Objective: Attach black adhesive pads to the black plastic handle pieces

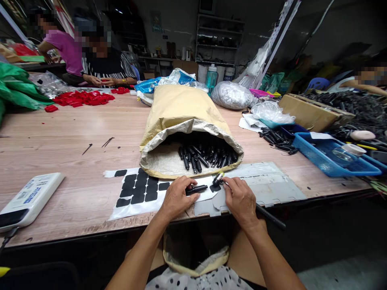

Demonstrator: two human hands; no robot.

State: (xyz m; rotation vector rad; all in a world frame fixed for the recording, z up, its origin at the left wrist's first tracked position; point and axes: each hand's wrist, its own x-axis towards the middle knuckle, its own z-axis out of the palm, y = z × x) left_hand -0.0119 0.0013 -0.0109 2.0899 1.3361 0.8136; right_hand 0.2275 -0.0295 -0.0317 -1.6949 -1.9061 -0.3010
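My left hand [179, 196] is closed on a black pen-like tube [198, 189], held between thumb and fingers with its tip to the right. My right hand [242, 200] is wrapped round a small hammer [218, 178]; its metal head has a yellowish face, and its black handle sticks out behind the hand. Below the hammer head lies a black rounded patch [215, 188] on white paper. A sheet of black rounded stickers [137, 189] lies left of my left hand. Just beyond both hands, an open paper sack [190, 106] lies on its side with many black tubes [208, 155] inside.
A grey board [266, 181] lies along the front edge of the table [75, 161]. Blue trays [329, 157] and black parts stand at the right. A white box-shaped device [32, 199] is at the left. Red pieces [81, 98] lie near two co-workers; another person sits far right.
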